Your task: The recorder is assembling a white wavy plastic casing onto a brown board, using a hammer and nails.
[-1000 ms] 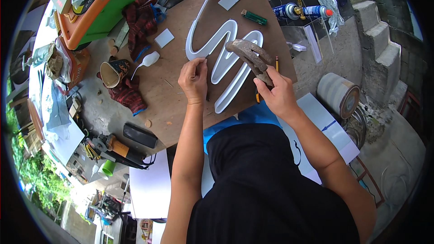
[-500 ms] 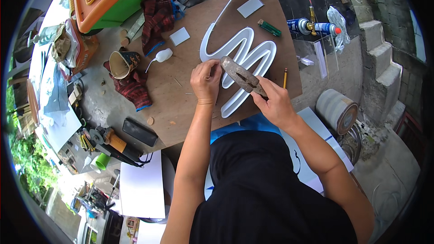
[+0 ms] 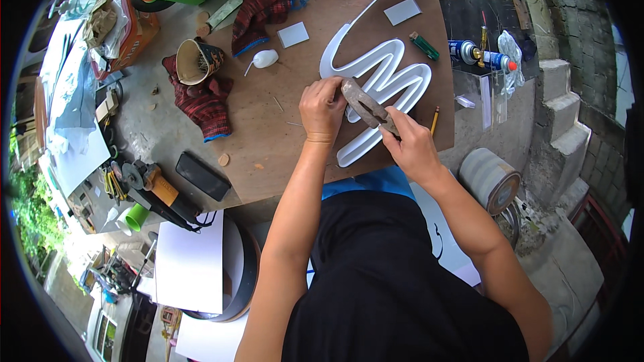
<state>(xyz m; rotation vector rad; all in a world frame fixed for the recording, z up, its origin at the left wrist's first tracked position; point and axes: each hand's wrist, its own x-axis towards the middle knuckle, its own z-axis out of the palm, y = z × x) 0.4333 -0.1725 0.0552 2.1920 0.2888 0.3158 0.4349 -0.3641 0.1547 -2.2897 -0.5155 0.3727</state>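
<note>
A white zigzag strip form (image 3: 343,62), with walls standing on edge, lies on the brown board (image 3: 295,154); a long thin tail reaches from its far end. My right hand (image 3: 412,144) is closed around a worn, rusty grey-brown metal tool (image 3: 365,104) with a dark slit along it, like heavy pliers. The tool lies over the middle of the form, its rounded end at my left fingertips. My left hand (image 3: 320,108) is closed in a pinch at the form's left side. Its fingers hide whatever is between them.
Left of the form are a white squeeze bottle (image 3: 265,59), a cup (image 3: 194,60), checked gloves (image 3: 198,110) and a black phone-like slab (image 3: 202,175). To its right are a green lighter (image 3: 424,47), a pencil (image 3: 435,121) and gas canisters (image 3: 463,51). An angle grinder (image 3: 157,188) lies at the left edge.
The whole view has shifted, so the table's things sit further right and a little lower. Both hands keep their grip beside the white form, with the tool turned slightly.
</note>
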